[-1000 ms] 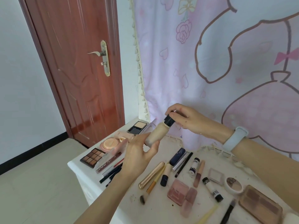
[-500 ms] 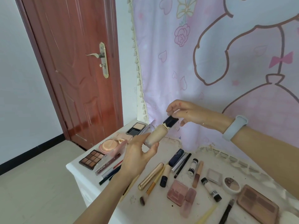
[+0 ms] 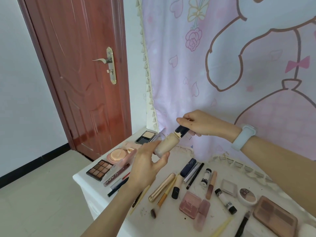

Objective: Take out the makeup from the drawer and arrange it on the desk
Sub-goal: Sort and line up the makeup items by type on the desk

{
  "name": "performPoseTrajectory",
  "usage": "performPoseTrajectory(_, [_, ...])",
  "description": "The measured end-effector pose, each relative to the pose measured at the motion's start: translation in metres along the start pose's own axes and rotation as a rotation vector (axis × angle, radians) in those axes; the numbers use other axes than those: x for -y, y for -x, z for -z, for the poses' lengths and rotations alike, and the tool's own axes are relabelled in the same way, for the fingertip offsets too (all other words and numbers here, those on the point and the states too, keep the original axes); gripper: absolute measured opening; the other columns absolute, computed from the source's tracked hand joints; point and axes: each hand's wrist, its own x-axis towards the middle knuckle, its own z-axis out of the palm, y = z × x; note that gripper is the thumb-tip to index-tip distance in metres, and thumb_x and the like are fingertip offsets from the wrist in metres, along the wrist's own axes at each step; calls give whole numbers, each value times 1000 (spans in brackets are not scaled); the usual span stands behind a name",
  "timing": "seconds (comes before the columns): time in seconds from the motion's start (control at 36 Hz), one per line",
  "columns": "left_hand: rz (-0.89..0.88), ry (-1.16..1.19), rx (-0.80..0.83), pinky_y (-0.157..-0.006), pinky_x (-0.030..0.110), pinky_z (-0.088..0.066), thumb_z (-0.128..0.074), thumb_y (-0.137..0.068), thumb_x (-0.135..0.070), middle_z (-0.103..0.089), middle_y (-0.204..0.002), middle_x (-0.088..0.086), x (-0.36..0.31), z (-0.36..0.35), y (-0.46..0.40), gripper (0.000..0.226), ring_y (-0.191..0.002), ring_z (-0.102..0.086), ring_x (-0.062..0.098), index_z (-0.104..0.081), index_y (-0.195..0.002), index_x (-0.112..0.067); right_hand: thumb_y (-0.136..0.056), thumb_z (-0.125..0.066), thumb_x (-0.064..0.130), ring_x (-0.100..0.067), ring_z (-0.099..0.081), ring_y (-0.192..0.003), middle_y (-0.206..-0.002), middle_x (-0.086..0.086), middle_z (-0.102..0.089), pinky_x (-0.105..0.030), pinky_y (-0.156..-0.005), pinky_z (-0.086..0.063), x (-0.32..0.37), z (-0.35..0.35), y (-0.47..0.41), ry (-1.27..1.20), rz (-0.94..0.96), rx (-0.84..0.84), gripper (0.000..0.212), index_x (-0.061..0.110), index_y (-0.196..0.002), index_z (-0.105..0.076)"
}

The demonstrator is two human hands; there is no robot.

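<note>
A beige foundation bottle [image 3: 166, 142] is held tilted above the white desk [image 3: 167, 219]. My left hand [image 3: 145, 166] grips its lower body. My right hand [image 3: 198, 123] pinches its dark navy cap [image 3: 182, 131], which sits slightly off the bottle's neck, where smeared foundation shows. Below lie many makeup items: a gold tube [image 3: 161, 187], a brush [image 3: 162, 200], a navy tube [image 3: 188, 167], a pink compact [image 3: 189, 204] and a brown eyeshadow palette [image 3: 100, 170]. No drawer is in view.
A pink cartoon curtain [image 3: 222, 65] hangs right behind the desk. A red-brown door [image 3: 82, 74] stands at the left. A powder compact [image 3: 147, 136] and a round cushion case [image 3: 117, 155] sit at the desk's far left corner. A large palette [image 3: 275, 218] lies at the right.
The bottle has tilted lower and the cap has been drawn a little away from its neck by my right hand. The camera has tipped slightly upward.
</note>
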Motion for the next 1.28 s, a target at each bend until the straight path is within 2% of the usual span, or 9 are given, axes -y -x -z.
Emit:
performPoseTrajectory(0.11, [0,-2,-43,-77,8,-37,-61,-86,-31,-62,-98,-8,2,3,1,30,-90,-53,8,-62,-114,-20,-90,-48,10,-12,-51,-67,-84,5,-56,-20,-54,-38,-3,2,-1,-323,59,7,19,26,-91,-59])
performPoseTrajectory(0.19, [-8,-22,-53,-75,7,-36,-62,-86,-31,-62,-96,-9,2,4,3,29,-87,-51,5,-63,-113,-20,-93,-47,35,-12,-52,-67,-84,-1,-61,-25,-56,-39,0,-2,0,-336,-6,35,18,24,-101,-58])
performPoseTrajectory(0.28, [-20,-35,-44,-75,7,-36,-63,-86,-30,-62,-94,-8,1,5,4,28,-85,-51,5,-63,-112,-18,-91,-41,53,-7,-46,-44,-57,1,-57,-19,-49,-34,0,-8,-3,-147,-56,-15,43,15,-77,-57])
performPoseTrajectory(0.42, [-17,-36,-46,-75,5,-34,-64,-86,-26,-63,-96,-6,1,6,3,29,-87,-50,5,-63,-114,-17,-86,-55,30,-9,-40,-47,-51,11,-48,-18,-46,-29,-2,-8,-5,-350,-19,-117,18,18,-74,-62])
performPoseTrajectory(0.58, [2,-10,-34,-73,8,-38,-63,-87,-25,-63,-94,-5,3,7,8,29,-85,-51,5,-62,-114,-17,-88,-48,9,-10,-42,-44,-73,-9,-59,-21,-46,-31,-3,5,3,-556,73,-105,20,13,-84,-67])
performPoseTrajectory(0.78, [6,-18,-33,-75,10,-37,-65,-86,-23,-63,-96,-4,5,7,8,29,-87,-53,9,-62,-114,-16,-92,-44,5,-12,-51,-54,-86,-2,-66,-20,-53,-42,-9,14,8,-512,148,-84,26,19,-91,-66])
performPoseTrajectory(1.0, [-14,0,-21,-75,3,-34,-61,-85,-31,-61,-93,-9,2,7,7,32,-86,-49,1,-63,-113,-17,-85,-43,-8,-9,-53,-56,-67,9,-65,-16,-57,-45,-6,13,13,-472,159,75,30,14,-81,-63])
performPoseTrajectory(1.11, [-13,-32,-20,-76,11,-37,-56,-82,-37,-59,-93,-14,3,5,9,36,-85,-52,4,-63,-111,-17,-88,-50,-3,-13,-51,-63,-80,-6,-64,-22,-67,-44,-2,14,16,-419,209,41,24,17,-81,-61])
performPoseTrajectory(1.28, [-17,3,-18,-71,11,-39,-57,-83,-32,-64,-90,-10,1,2,10,30,-83,-53,6,-65,-105,-14,-92,-49,1,-7,-55,-67,-82,-4,-69,-18,-69,-46,-3,20,19,-426,264,-103,29,27,-96,-63])
